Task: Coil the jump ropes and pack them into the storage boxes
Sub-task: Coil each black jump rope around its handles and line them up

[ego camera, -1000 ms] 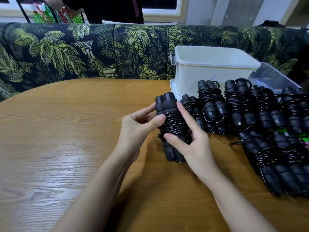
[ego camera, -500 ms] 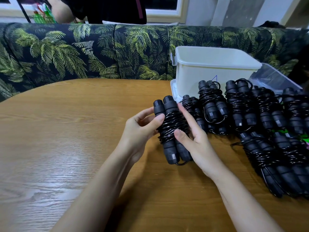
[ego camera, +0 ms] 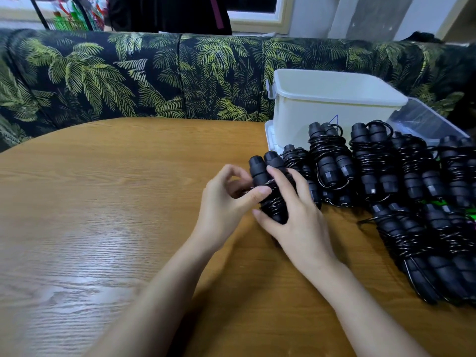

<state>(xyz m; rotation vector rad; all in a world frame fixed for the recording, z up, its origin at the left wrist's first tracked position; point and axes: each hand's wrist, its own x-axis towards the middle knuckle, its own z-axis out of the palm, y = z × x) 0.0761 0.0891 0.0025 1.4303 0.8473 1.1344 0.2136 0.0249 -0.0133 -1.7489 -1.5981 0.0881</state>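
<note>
Two hands grip one coiled rope over the bench: left hand pinching its side, right hand with fingers curled round it. Just right lies a pile of coiled ropes, with a white box behind.

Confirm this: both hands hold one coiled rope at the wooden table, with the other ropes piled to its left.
Not left: the head view shows the other ropes piled right of the held rope. The left hand and right hand do hold it at the table.
</note>
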